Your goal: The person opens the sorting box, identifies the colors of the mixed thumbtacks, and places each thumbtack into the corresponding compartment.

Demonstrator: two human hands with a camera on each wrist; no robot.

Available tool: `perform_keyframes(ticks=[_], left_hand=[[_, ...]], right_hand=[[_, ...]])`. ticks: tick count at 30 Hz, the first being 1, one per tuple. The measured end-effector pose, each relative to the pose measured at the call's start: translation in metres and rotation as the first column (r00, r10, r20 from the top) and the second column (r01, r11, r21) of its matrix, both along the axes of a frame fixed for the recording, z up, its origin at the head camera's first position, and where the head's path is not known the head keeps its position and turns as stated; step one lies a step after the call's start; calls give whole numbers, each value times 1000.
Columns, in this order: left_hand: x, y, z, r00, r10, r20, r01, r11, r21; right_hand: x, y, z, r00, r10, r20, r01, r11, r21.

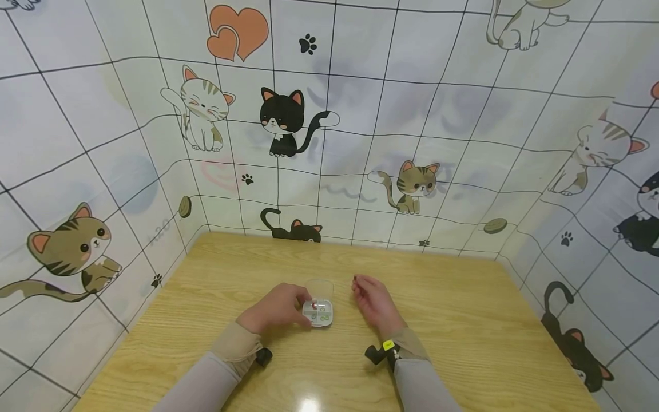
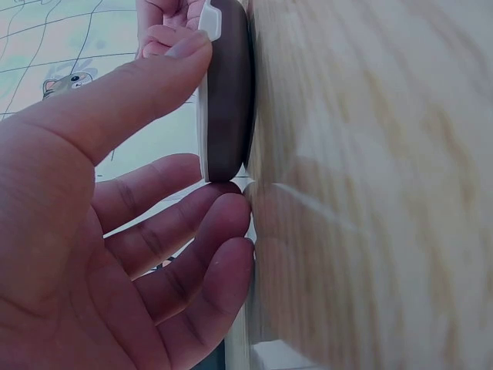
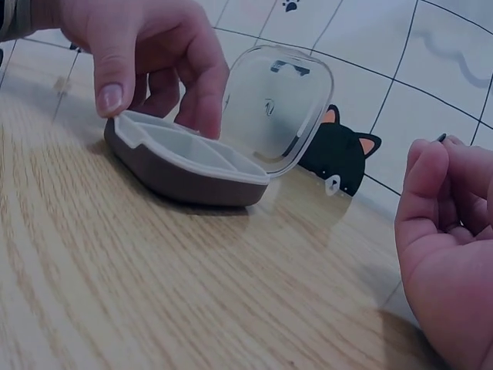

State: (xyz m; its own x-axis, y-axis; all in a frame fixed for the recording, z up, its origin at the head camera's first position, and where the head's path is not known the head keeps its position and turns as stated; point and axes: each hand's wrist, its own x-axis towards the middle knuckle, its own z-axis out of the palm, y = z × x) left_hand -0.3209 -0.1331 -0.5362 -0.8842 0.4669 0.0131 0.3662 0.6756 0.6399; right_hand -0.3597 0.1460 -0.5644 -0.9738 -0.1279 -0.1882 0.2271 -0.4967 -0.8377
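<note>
A small pill box [image 1: 318, 321] with a brown base and a white divided tray lies flat on the table, its clear lid [image 3: 269, 108] raised at the far side. Something small and red [image 1: 314, 306] shows in the far left compartment; greenish marks appear in others. My left hand [image 1: 275, 309] holds the box from the left, thumb at the near corner and fingers along the far side. To the right of the box, apart from it, my right hand [image 1: 376, 300] pinches a tiny dark piece [image 3: 442, 138] between thumb and fingertips. Most of that piece is hidden.
The wood-grain table [image 1: 463, 332] stretches out on both sides of the hands. Behind it and at either side hangs a white gridded cloth [image 1: 350, 103] printed with cats. Each wrist wears a small black camera [image 1: 378, 353].
</note>
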Motion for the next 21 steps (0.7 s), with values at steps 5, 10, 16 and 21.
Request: perform_keyframes(ticks=[5, 10, 16, 21], left_hand=[[1, 0, 2, 1000, 2, 11, -2, 1000, 5], [3, 0, 4, 1000, 0, 28, -1, 1000, 19], [2, 0, 3, 1000, 6, 26, -7, 1000, 5], [2, 0, 3, 1000, 9, 30, -9, 1000, 9]], right_hand=[[-3, 3, 0, 999, 2, 51, 3, 996, -91], [-3, 4, 1, 997, -6, 79, 18, 988, -153], [1, 7, 3, 998, 14, 68, 2, 973, -232], [4, 11, 3, 996, 87, -1, -82, 938, -338]])
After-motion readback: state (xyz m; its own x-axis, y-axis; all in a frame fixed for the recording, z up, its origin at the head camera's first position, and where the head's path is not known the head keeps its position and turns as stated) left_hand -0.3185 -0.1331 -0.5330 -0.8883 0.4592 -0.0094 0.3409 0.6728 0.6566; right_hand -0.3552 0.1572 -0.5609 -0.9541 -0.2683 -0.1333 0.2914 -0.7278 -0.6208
